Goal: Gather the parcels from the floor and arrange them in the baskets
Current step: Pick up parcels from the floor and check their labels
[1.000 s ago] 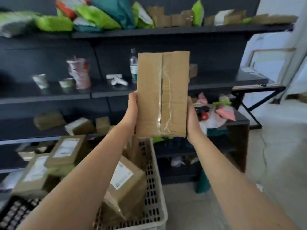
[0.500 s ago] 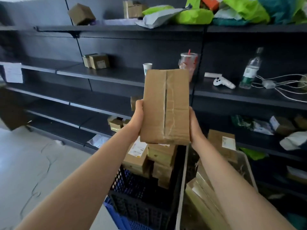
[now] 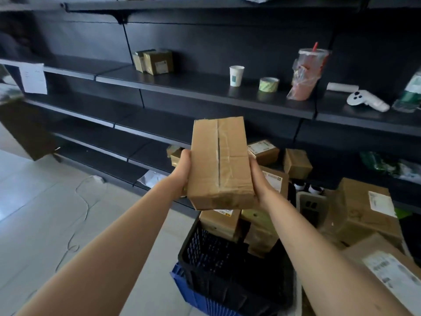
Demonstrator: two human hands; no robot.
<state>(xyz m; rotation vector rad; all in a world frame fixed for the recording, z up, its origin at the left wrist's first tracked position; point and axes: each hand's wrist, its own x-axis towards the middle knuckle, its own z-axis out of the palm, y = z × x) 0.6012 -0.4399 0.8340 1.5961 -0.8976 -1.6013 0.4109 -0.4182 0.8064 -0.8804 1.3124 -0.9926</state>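
Observation:
A taped brown cardboard parcel (image 3: 219, 163) is held up in front of me, above the black basket (image 3: 211, 256). My left hand (image 3: 182, 169) grips its left side and my right hand (image 3: 258, 179) grips its right side. Several labelled parcels (image 3: 219, 221) stand inside the black basket, which sits in a blue basket (image 3: 200, 297). To the right, a light basket (image 3: 307, 206) holds larger parcels (image 3: 364, 208); most of its rim is hidden by them.
Dark shelving (image 3: 205, 87) runs across the view. On it stand two small boxes (image 3: 155, 61), a paper cup (image 3: 236, 75), a tape roll (image 3: 268, 84), a plastic drink cup (image 3: 307, 74) and a white controller (image 3: 366, 100). Pale floor (image 3: 45, 213) lies to the left.
My view has swung left along the shelves and tilted down. The parcel stays gripped in both hands and now sits lower, over the black basket.

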